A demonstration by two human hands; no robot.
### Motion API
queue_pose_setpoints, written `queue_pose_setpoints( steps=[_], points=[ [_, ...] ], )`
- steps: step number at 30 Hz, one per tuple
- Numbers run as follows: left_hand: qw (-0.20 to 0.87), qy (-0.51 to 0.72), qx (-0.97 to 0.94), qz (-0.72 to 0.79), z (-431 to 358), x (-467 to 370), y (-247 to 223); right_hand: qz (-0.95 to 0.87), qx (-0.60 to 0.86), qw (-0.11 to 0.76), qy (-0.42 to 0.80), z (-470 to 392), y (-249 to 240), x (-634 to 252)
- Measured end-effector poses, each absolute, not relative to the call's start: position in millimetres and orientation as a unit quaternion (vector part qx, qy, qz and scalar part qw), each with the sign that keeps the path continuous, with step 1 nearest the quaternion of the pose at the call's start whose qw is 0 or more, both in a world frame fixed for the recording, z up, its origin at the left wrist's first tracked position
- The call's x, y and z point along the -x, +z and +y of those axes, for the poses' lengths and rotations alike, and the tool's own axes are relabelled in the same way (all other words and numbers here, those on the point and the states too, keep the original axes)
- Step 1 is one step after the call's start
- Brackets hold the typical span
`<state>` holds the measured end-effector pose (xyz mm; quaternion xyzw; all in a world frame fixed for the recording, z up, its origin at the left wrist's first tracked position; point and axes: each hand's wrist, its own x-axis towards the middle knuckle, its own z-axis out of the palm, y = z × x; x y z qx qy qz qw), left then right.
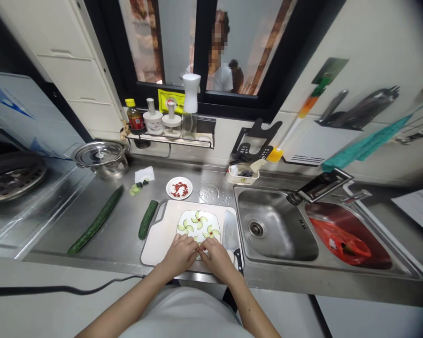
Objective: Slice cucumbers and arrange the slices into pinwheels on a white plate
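Observation:
My left hand (180, 252) and my right hand (214, 256) meet over the near edge of a white plate (192, 217). The fingers of both are curled in and pinched close together, hiding whatever is between them. Green-edged cucumber slices (198, 219) lie on the plate in pinwheel shapes with red bits at their centres. Under the plate is a pale cutting board (162, 244). A kitchen knife (229, 229) rests on the board's right side, its black handle toward me. To the left lie a cut cucumber piece (148, 219) and a long whole cucumber (96, 220).
Behind the board stands a small white dish (179, 188) of red bits, with cucumber scraps (135, 189) to its left. A lidded steel pot (103, 159) is at the back left. At right are a sink (278, 225) and a red plastic bag (341, 241). A person shows in the window.

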<state>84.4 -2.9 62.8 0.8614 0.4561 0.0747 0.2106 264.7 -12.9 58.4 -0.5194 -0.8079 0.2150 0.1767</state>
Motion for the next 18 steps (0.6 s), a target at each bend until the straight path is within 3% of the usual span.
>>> queue_pose_setpoints(
  steps=[8,18],
  points=[
    [0.208,0.088,-0.858,0.462,-5,-80,63,-0.808,0.517,0.163,0.231,-10,61,-259],
    [0.266,0.176,-0.755,0.573,20,-50,63,-0.786,0.534,0.218,0.222,11,58,-255]
  ],
)
